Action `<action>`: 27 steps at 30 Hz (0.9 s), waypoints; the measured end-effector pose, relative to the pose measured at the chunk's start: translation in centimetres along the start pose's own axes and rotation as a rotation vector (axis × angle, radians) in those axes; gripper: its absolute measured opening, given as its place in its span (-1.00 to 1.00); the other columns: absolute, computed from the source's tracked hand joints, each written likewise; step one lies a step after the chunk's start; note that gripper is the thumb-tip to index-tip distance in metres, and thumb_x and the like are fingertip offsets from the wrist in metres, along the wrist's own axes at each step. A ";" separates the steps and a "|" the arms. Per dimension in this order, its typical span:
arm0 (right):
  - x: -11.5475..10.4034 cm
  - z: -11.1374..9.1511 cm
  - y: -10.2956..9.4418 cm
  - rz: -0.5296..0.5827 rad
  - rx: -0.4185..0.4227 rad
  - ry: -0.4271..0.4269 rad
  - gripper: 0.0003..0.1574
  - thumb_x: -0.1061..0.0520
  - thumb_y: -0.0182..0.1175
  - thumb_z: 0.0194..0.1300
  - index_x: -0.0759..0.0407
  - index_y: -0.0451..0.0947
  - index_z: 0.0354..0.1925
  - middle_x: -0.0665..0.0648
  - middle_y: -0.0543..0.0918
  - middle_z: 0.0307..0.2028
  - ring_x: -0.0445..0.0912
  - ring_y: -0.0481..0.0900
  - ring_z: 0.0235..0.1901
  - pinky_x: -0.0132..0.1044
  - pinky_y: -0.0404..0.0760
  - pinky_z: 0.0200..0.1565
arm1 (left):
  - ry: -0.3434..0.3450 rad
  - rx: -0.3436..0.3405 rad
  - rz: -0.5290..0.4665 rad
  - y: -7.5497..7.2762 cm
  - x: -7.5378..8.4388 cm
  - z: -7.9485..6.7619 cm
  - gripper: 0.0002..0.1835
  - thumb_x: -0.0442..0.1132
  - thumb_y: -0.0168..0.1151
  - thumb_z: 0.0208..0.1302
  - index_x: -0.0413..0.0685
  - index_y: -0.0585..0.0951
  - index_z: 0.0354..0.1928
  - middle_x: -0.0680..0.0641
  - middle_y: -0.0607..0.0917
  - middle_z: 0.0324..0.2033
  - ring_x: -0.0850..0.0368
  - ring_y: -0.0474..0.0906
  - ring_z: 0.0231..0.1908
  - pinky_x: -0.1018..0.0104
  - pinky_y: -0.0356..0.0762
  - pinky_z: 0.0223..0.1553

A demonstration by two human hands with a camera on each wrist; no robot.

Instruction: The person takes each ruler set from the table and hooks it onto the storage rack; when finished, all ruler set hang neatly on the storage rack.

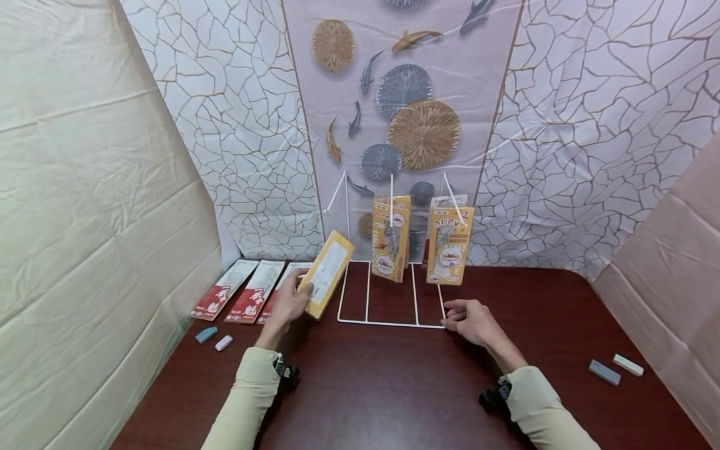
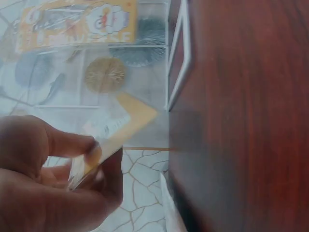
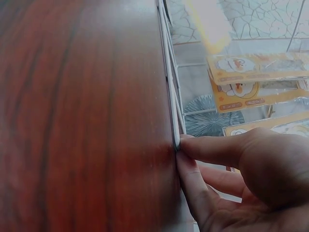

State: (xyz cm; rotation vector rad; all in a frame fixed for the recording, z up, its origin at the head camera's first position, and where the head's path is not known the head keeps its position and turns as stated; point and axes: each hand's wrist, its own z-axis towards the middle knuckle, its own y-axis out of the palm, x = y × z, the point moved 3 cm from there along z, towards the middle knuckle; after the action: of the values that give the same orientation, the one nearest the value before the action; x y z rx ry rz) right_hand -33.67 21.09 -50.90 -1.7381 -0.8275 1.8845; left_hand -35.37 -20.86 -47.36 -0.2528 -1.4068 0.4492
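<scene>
The rack (image 1: 388, 323) (packages (image 1: 450, 262) hanging on it) stands right of flat packets (image 1: 255, 292).

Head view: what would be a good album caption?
The left hand holds a yellow packet near a white wire display rack; the right hand pinches its base wire.

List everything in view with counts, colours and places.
Table: one, maroon, centre
Wire rack: one, white, table's rear
Hanging packs: at least three, yellow, on rack
Held pack: one, yellow, left of rack
Flat packs: three, red and white, rear left
Left bars: two, blue and white, left
Right bars: two, grey and white, right
Backdrop: one, mostly white, behind
Side drapes: two, beige, sides
Sleeves: two, pale, lower frame
Wrist devices: two, black, at sleeves
Left hand: one, gripping held pack
Right hand: one, pinching rack
</scene>
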 end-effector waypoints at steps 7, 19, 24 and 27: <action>0.2 0.0 0.0 0.008 -0.003 -0.001 -0.47 0.15 0.40 0.23 0.30 0.60 0.14 0.20 0.76 -0.16 -0.04 0.73 -0.18 -0.26 0.62 -0.13 | 0.093 -0.105 -0.206 0.1 0.8 0.0 -0.61 -0.40 0.21 0.37 -0.16 0.39 0.18 -0.37 0.69 0.03 -0.23 0.71 -0.02 -0.08 0.70 -0.10; 0.5 0.3 -0.1 -0.007 -0.002 -0.022 -0.47 0.12 0.40 0.24 0.27 0.61 0.14 0.17 0.76 -0.17 -0.07 0.72 -0.19 -0.27 0.60 -0.13 | 0.335 -0.272 -0.329 2.2 2.3 -0.4 -0.64 -0.41 0.26 0.34 -0.19 0.39 0.10 -0.28 0.71 0.05 -0.18 0.71 0.02 0.07 0.70 -0.02; 0.5 0.3 0.0 -0.007 -0.003 -0.024 -0.47 0.12 0.39 0.24 0.27 0.61 0.14 0.17 0.76 -0.17 -0.07 0.72 -0.18 -0.26 0.60 -0.13 | 0.385 -0.293 -0.354 3.1 3.4 -0.9 -0.65 -0.41 0.26 0.34 -0.16 0.41 0.10 -0.30 0.70 0.05 -0.20 0.71 0.02 0.09 0.71 -0.03; 0.5 0.3 0.0 -0.002 -0.006 -0.020 -0.47 0.12 0.39 0.24 0.28 0.60 0.15 0.18 0.76 -0.16 -0.06 0.72 -0.18 -0.25 0.61 -0.12 | 0.431 -0.289 -0.354 3.6 4.2 -1.3 -0.65 -0.42 0.25 0.35 -0.17 0.41 0.11 -0.33 0.70 0.04 -0.24 0.71 0.00 0.04 0.71 -0.04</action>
State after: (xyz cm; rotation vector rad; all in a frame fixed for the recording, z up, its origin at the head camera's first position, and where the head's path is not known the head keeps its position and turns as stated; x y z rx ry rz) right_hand -34.01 21.37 -51.23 -1.7235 -0.8427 1.9027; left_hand -34.23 -15.62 -45.37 -0.3066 -1.0565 -0.1021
